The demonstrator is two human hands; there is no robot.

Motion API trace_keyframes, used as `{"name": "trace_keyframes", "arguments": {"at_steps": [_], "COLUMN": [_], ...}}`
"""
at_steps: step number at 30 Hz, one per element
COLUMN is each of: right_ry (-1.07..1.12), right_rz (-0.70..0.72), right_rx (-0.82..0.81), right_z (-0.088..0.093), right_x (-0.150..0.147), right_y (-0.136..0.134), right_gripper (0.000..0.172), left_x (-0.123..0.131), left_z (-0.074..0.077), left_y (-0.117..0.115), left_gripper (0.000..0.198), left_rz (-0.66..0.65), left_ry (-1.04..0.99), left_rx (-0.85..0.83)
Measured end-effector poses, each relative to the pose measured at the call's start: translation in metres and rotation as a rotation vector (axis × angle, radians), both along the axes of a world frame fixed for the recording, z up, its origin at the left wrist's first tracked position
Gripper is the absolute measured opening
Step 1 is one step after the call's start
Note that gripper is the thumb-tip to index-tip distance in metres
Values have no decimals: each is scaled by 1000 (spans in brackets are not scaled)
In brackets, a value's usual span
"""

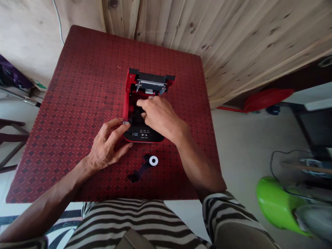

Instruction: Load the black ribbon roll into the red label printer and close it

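A red and black device (141, 135), resembling a small printer, stands on the red patterned table (85, 76) with its lid (150, 77) raised at the back. My left hand (109, 141) rests against the device's front left corner, fingers apart. Over the open compartment is my right hand (160, 114), its fingers curled down inside; their tips are partly hidden, and I cannot make out anything between them. Nearer to me, a small roll with a white end (153, 160) lies on the table, a dark strip (136, 175) trailing to its left.
Wooden boards (166, 20) rise behind the table. A dark stool (11, 138) stands to the left. On the floor at the right are a bright green container (275, 200) and a dark cable. A red round object (268, 99) is farther back right.
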State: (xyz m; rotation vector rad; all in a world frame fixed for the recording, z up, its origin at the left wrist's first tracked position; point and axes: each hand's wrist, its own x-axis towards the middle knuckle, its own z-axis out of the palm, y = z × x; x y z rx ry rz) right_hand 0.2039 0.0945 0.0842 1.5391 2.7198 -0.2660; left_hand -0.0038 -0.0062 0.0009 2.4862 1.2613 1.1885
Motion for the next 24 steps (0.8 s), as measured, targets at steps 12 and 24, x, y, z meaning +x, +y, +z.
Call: {"name": "trace_keyframes", "arguments": {"at_steps": [12, 24], "right_ry": [398, 582], "right_rz": [170, 108], "right_rx": [-57, 416], "right_z": [11, -13], "right_x": [37, 38], "right_y": [-22, -61], "right_gripper": [56, 22], "left_x": [-3, 4], "left_z": [2, 90], "left_y": [0, 110], "left_gripper": [71, 74], "left_rz": [-18, 43], "left_ry": [-30, -1], "left_rx": [-27, -75]}}
